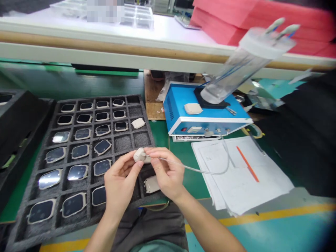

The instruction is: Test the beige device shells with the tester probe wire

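My left hand pinches a pale beige smartwatch above the near right part of the foam tray. In my right hand is the end of a thin clear-grey cable, its tip pressed up to the watch; whether it is plugged in I cannot tell. The cable runs back to the front of a blue box. Below my right hand another watch lies back up in the dark grey foam tray. Many watches, screens up, fill the tray's left columns.
A white watch and a tilted clear cylinder with swabs stand on the blue box. To the right are papers with an orange pen. A shelf edge crosses overhead, bearing red foam blocks. Another dark foam tray stands left.
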{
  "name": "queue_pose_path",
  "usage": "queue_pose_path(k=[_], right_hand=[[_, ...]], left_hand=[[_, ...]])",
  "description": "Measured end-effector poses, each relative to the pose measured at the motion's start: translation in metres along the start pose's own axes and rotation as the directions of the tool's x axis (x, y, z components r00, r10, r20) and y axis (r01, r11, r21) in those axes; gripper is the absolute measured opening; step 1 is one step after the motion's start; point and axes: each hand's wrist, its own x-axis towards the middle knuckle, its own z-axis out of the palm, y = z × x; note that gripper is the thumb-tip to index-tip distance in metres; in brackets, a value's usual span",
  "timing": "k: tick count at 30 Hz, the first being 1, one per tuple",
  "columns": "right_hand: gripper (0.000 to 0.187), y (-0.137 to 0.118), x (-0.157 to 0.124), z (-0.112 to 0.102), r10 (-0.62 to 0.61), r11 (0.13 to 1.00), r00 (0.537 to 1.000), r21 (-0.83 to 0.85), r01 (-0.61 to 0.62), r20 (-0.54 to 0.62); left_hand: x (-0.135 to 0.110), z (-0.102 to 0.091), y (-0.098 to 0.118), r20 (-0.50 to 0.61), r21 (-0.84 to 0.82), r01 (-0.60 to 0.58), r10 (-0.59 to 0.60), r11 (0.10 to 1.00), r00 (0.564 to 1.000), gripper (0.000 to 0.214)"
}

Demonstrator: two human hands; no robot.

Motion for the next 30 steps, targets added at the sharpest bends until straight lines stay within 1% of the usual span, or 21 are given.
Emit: queue_pose_path(k=[4, 9, 16, 24, 30], right_hand=[[0.020, 0.0013, 0.0026, 0.0012, -0.009, 1.000, 1.000, 0.015, 0.009, -0.009], [0.020, 0.0029, 0.0024, 0.0018, 0.002, 0.999, 1.000, 0.049, -0.001, -0.008], [0.020, 0.0040, 0.0029, 0.0020, 0.008, 0.998, 1.000, 0.055, -0.008, -0.010], [0.014, 0.0021, 0.0021, 0.0017, 0.010, 1.000, 1.000, 0.023, -0.010, -0.014], [0.015, 0.0016, 0.0024, 0.0017, 0.010, 1.000, 1.000, 0.026, -0.010, -0.008]], left_hand=[[0.0033, 0.0008, -0.0015, -0.022, 0.017, -0.013, 0.013, 1.000, 1.000, 0.031], [0.0040, 0.0019, 0.0017, -0.043, 0.019, -0.009, 0.010, 1.000, 0.999, 0.034], [0.0043, 0.0019, 0.0014, -0.036, 0.014, -0.021, 0.022, 1.000, 0.999, 0.033], [0.0031, 0.0024, 0.0031, -0.026, 0.029, -0.019, 0.020, 0.999, 0.999, 0.033], [0.0025, 0.0010, 0.0028, -0.015, 0.010, -0.025, 0.025, 1.000, 1.000, 0.033]])
